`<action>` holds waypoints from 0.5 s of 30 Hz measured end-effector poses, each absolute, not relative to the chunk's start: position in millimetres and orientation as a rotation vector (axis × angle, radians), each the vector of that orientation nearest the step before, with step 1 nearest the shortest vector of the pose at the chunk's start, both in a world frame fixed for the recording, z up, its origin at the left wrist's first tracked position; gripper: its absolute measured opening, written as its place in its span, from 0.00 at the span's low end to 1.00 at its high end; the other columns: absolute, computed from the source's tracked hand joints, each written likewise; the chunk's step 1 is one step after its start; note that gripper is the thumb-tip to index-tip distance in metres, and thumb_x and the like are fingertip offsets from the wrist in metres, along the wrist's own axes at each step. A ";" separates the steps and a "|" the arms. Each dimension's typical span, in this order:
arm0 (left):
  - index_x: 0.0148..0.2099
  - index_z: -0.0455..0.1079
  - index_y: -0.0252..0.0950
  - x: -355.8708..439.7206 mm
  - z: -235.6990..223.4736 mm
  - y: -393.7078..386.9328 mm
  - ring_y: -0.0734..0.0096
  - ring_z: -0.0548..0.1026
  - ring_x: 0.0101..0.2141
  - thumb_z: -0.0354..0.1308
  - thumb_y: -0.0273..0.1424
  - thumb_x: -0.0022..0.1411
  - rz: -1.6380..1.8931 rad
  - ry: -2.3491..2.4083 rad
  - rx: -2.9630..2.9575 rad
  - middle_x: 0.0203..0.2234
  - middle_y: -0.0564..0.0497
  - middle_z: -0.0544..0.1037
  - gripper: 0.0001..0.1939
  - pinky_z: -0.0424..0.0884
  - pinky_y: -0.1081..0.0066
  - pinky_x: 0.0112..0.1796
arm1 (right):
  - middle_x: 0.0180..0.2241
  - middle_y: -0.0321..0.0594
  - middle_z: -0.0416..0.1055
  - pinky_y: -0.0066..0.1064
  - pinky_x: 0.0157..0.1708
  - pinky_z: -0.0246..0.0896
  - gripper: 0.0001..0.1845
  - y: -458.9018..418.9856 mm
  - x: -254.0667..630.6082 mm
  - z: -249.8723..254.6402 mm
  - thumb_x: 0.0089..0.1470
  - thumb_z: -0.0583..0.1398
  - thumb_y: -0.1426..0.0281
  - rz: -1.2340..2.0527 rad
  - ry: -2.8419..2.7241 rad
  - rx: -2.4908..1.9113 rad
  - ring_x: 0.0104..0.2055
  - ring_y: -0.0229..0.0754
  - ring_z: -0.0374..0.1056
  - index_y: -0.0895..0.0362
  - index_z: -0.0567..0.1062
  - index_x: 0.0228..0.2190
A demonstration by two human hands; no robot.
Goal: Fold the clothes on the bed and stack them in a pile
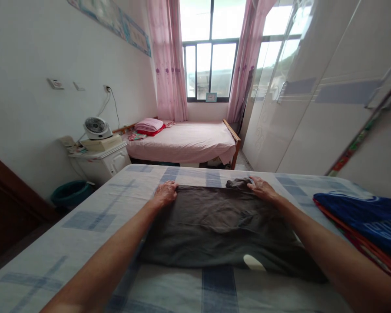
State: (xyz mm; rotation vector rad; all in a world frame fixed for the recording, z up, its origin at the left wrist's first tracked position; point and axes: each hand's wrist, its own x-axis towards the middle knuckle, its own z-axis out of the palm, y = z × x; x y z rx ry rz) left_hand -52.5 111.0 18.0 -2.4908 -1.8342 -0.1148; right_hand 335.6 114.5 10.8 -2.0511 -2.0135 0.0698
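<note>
Across the near bed [107, 208], dark garment [215, 217], hands at its far edge.

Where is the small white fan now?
In the head view, the fan is at the left, on a pale box atop the white cabinet, beside the wall.

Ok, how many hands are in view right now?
2: the left hand at the far left corner of the dark cloth, the right hand by the crumpled bunch at its far edge.
</note>
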 end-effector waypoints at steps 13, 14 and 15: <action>0.39 0.69 0.36 -57.2 34.1 104.8 0.62 0.68 0.46 0.52 0.23 0.51 -0.282 -1.785 -2.408 0.42 0.45 0.71 0.12 0.65 0.68 0.45 | 0.38 0.44 0.73 0.31 0.40 0.59 0.18 98.3 328.5 39.5 0.44 0.53 0.71 -0.080 -1.865 -1.920 0.40 0.45 0.68 0.57 0.72 0.39; 0.40 0.68 0.36 -61.4 36.1 94.5 0.62 0.68 0.45 0.51 0.23 0.52 -0.350 -1.738 -2.399 0.42 0.46 0.71 0.12 0.65 0.68 0.46 | 0.37 0.44 0.72 0.32 0.40 0.59 0.17 83.7 333.6 43.1 0.44 0.53 0.71 -0.128 -1.840 -1.852 0.40 0.45 0.67 0.57 0.71 0.38; 0.39 0.67 0.36 -66.4 36.9 82.8 0.62 0.68 0.44 0.50 0.22 0.53 -0.415 -1.679 -2.395 0.41 0.46 0.70 0.11 0.65 0.67 0.45 | 0.36 0.43 0.72 0.33 0.40 0.59 0.15 67.3 339.1 44.5 0.43 0.53 0.71 -0.160 -1.835 -1.780 0.39 0.45 0.67 0.56 0.71 0.36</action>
